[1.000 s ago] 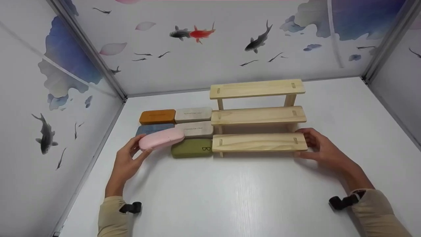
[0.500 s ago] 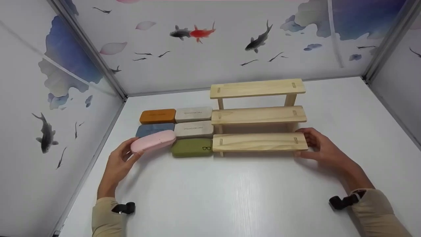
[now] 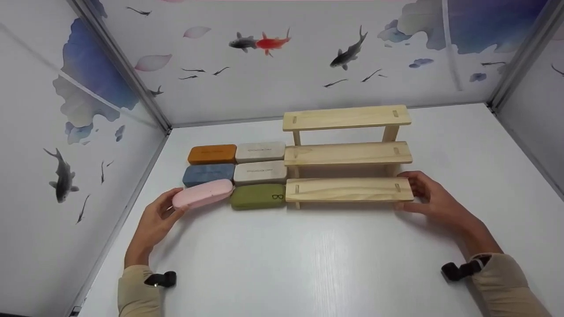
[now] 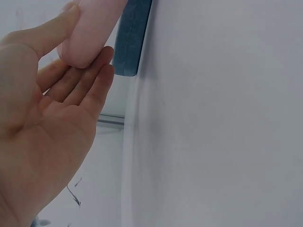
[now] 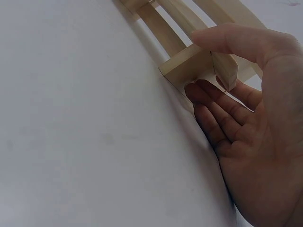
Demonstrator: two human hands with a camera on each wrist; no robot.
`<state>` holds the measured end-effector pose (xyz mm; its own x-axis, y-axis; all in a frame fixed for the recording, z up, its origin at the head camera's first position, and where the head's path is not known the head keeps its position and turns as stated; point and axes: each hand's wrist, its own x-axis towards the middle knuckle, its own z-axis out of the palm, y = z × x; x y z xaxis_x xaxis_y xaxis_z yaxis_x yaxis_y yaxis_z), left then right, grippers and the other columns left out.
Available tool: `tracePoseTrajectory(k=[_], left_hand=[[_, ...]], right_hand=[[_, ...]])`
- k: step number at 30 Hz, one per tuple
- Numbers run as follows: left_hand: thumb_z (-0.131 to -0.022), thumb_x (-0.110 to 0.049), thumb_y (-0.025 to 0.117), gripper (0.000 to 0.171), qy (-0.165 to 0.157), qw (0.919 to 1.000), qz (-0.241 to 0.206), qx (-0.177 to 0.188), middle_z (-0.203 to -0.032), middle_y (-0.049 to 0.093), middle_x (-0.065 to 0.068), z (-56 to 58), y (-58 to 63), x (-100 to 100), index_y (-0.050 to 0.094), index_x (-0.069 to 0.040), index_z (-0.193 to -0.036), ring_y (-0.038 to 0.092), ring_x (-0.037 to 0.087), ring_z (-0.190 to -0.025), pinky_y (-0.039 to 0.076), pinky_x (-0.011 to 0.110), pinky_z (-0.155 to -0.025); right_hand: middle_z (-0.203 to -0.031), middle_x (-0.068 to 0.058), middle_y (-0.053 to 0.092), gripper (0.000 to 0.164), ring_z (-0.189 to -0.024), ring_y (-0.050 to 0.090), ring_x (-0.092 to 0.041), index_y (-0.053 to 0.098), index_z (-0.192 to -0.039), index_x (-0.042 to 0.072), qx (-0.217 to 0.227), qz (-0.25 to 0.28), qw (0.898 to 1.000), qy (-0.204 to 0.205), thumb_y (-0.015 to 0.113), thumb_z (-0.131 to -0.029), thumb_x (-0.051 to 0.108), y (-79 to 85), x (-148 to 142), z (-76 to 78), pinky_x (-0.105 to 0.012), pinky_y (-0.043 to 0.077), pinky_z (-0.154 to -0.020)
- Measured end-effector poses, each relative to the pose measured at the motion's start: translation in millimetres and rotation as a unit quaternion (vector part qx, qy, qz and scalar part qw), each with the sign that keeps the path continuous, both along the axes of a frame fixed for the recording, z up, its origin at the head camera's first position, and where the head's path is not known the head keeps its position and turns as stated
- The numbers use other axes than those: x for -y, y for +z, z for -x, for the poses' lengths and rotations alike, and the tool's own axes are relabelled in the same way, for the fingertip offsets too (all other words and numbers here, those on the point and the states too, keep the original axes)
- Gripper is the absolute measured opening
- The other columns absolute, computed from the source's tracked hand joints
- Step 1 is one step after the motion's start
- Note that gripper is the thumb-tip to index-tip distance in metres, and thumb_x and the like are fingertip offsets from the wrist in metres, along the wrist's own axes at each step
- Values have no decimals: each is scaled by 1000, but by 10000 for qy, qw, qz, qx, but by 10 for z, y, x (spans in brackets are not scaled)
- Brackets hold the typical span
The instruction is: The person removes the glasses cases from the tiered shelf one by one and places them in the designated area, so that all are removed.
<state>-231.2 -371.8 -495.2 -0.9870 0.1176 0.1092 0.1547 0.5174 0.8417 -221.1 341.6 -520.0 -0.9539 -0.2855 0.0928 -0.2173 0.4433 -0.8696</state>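
Note:
My left hand [image 3: 152, 224] pinches one end of a pink glasses case [image 3: 202, 193] between thumb and fingers. In the left wrist view, the held end of the pink case [image 4: 92, 35] is off the tabletop, near a blue case [image 4: 131, 40]. Its other end lies beside an olive-green glasses case [image 3: 257, 197] with a spectacles mark; whether they touch, I cannot tell. At the right end of a three-tier wooden rack [image 3: 348, 190], my right hand [image 3: 434, 196] grips the lowest tier's support. The right wrist view shows the thumb on the rack's leg [image 5: 189, 64] and fingers behind it.
Left of the rack, an orange case [image 3: 212, 154], a blue case [image 3: 208, 175] and two off-white cases [image 3: 260, 152] lie close together in rows. White panels with fish pictures [image 3: 346, 50] enclose the white table [image 3: 282, 259] at the back and sides.
My left hand has drawn the pink case leftward and toward me, off the green case, so more of the blue and green cases shows. The right hand stays on the rack.

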Motion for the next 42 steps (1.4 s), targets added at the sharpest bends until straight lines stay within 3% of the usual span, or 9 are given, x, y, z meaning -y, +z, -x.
tracePoseTrajectory(k=[17,19,22,24,26,33,36,42], left_hand=[[-107,-25,71,68,-279,9984,288,389,-169,44,18,-58,7,148,40,-3,-164,41,34,-157,37,0,-111],[-109,-24,69,68,-297,9978,413,426,-171,41,18,-48,6,153,37,-3,-165,38,34,-159,38,9,-120],[-111,-22,65,67,-319,9956,659,578,-173,36,17,-37,10,145,33,-4,-167,33,35,-162,35,34,-133],[-112,-20,63,67,-339,9936,810,716,-175,33,18,-34,14,135,31,-5,-168,30,38,-163,29,53,-134],[-112,-17,61,67,-380,9916,916,826,-175,29,21,-32,22,120,28,-5,-169,27,43,-163,26,61,-134],[-108,-12,66,74,-394,9858,1361,902,-176,24,23,27,40,32,26,-9,-171,24,46,-163,24,67,-133],[-108,-7,64,71,-378,9844,1553,730,-175,27,23,62,31,8,30,-10,-170,26,46,-163,26,67,-132],[-106,4,60,67,-535,9876,1442,316,-172,31,26,87,28,-26,35,-6,-168,29,48,-161,29,68,-131]], right_hand=[[-130,-12,66,69,-110,69,-10,51,-149,7,-148,98,9998,51,88,-91,12,-4,8,11,-12,51,-96],[-130,-13,66,69,-110,69,-11,51,-149,7,-154,93,9998,55,88,-91,12,-7,6,11,-12,50,-96],[-129,-12,66,68,-110,68,-11,51,-149,7,-187,90,9998,49,87,-91,12,-10,-3,11,-12,51,-96],[-129,-11,66,68,-110,68,-11,52,-149,7,-209,62,9998,37,88,-91,12,-15,-10,16,-13,51,-95],[-129,-10,66,68,-109,68,-11,52,-149,8,-213,24,9998,34,88,-91,13,-21,-17,20,-13,51,-94],[-131,-11,66,69,-110,69,-11,51,-150,8,-136,62,9999,46,88,-92,13,-29,-23,19,-12,50,-97],[-131,-11,65,69,-110,68,-10,51,-150,8,-151,97,9998,42,87,-91,12,-24,-17,17,-11,50,-96],[-132,-10,64,69,-111,68,-9,52,-151,8,-146,155,9998,30,88,-91,10,-18,1,19,-12,50,-96]])
